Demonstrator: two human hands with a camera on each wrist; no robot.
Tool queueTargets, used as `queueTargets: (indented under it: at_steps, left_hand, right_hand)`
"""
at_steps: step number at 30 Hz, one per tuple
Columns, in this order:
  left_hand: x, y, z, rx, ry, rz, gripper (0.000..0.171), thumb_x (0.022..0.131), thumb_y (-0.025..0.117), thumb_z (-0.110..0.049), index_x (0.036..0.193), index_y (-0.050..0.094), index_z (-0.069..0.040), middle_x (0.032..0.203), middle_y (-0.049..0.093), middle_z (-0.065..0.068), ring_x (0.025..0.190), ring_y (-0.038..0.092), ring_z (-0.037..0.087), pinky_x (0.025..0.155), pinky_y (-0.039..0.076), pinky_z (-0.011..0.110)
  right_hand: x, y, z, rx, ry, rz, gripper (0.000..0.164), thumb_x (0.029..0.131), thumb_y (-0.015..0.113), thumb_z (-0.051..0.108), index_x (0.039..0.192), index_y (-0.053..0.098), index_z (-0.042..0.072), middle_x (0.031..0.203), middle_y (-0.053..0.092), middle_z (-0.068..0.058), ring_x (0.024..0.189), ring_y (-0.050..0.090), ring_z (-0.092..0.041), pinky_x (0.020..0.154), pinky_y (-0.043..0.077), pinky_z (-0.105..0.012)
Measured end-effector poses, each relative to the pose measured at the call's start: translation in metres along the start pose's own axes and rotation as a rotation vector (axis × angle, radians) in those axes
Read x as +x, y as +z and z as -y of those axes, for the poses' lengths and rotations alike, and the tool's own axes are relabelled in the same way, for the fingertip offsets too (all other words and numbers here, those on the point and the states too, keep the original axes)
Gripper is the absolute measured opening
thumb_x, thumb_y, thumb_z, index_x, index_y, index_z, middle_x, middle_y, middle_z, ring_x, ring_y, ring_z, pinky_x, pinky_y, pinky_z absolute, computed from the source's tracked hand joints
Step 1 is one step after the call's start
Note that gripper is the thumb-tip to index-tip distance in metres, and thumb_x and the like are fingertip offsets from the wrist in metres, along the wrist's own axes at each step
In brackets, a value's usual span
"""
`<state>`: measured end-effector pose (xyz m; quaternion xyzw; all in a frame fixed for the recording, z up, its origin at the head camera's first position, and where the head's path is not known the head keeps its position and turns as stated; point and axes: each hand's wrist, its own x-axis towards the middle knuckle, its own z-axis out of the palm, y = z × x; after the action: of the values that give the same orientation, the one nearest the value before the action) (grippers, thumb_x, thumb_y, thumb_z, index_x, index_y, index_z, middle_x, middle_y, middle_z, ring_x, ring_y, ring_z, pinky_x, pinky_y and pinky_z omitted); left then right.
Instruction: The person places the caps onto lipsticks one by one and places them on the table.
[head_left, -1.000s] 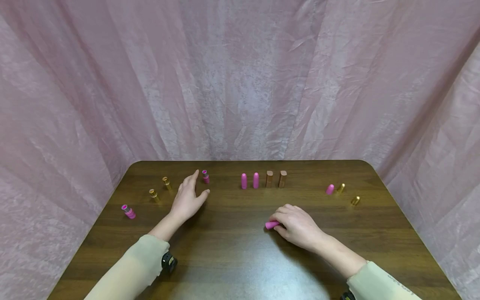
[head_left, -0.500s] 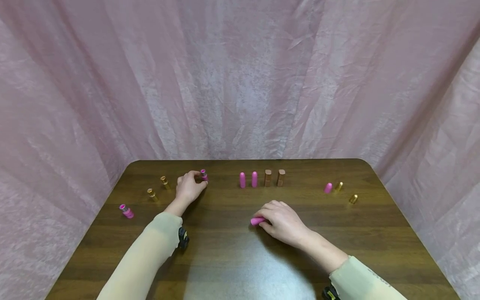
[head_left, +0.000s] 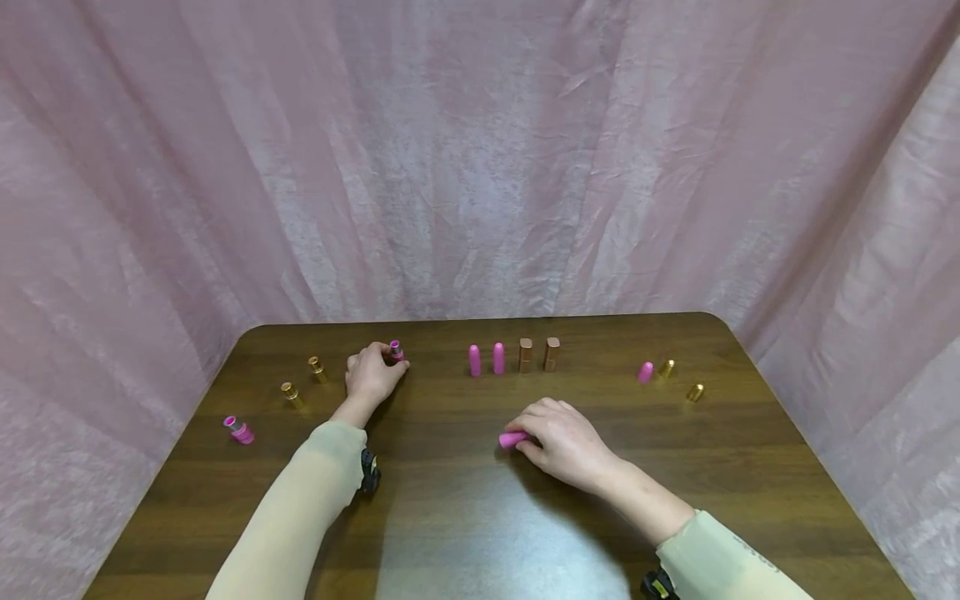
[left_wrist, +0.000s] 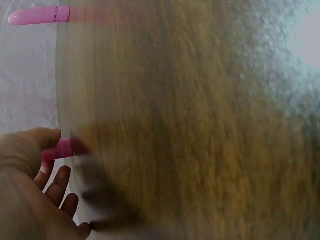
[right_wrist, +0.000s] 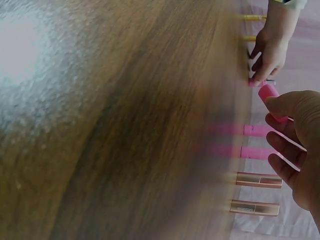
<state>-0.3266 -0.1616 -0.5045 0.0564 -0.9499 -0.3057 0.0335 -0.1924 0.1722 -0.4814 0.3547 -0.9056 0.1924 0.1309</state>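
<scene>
Left hand (head_left: 371,374) pinches upright pink tube (head_left: 397,355) near far edge of tabletop (head_left: 442,475); right hand (head_left: 566,442) pinches pink cap (head_left: 512,439) farther from it, long axis sideways, end pointing left.

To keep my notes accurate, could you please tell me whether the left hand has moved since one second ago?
Yes. In the head view, the left hand has moved forward, toward the table's far edge.

Pink lipstick base (left_wrist: 64,148), uncapped, silver-collared, upright in the left hand (head_left: 371,375); plain pink cap (head_left: 512,439), tilted, in the right hand (head_left: 566,442).
</scene>
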Motion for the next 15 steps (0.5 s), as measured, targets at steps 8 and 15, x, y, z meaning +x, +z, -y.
queueTargets:
  at_steps: [8,15]
  left_hand:
    - [-0.002,-0.004,0.005,-0.024,0.019,-0.008,0.034,0.094,0.07,-0.031,0.118,0.064,-0.008,0.126,0.065,0.015,0.128,0.043,0.046,0.104,0.034,0.061]
    - [-0.012,-0.014,0.006,-0.006,0.1,0.003,0.032,0.087,0.069,-0.029,0.112,0.061,-0.011,0.115,0.069,0.011,0.114,0.054,0.041,0.093,0.043,0.056]
  right_hand:
    - [-0.003,0.0,-0.003,0.002,0.014,0.004,0.019,0.088,0.08,0.016,0.106,0.079,0.022,0.102,0.073,0.013,0.102,0.063,-0.013,0.092,0.049,-0.037]
    - [-0.009,-0.002,-0.007,0.02,0.029,-0.017,0.02,0.088,0.08,0.016,0.106,0.078,0.022,0.102,0.073,0.012,0.101,0.063,-0.012,0.091,0.05,-0.037]
